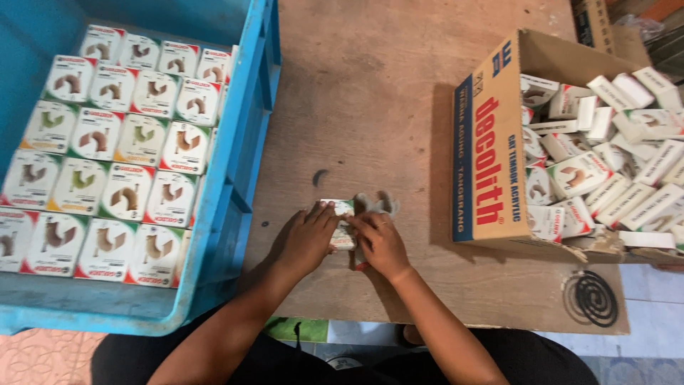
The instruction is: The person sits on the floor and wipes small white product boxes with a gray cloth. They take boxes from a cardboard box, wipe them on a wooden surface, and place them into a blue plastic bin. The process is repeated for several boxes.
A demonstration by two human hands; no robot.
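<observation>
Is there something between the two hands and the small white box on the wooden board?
Nothing visible is in between. The left hand and the right hand both already touch the small white box, which lies on the wooden board between the blue crate and the cardboard carton.

Your left hand (305, 239) and right hand (381, 244) both grip one small white box (342, 227) on the bench (370, 107). Blue crate (242, 164) of neatly rowed boxes on your left, cardboard carton (488, 157) of loose ones right. Dark coil (590, 298) near bench edge.
</observation>
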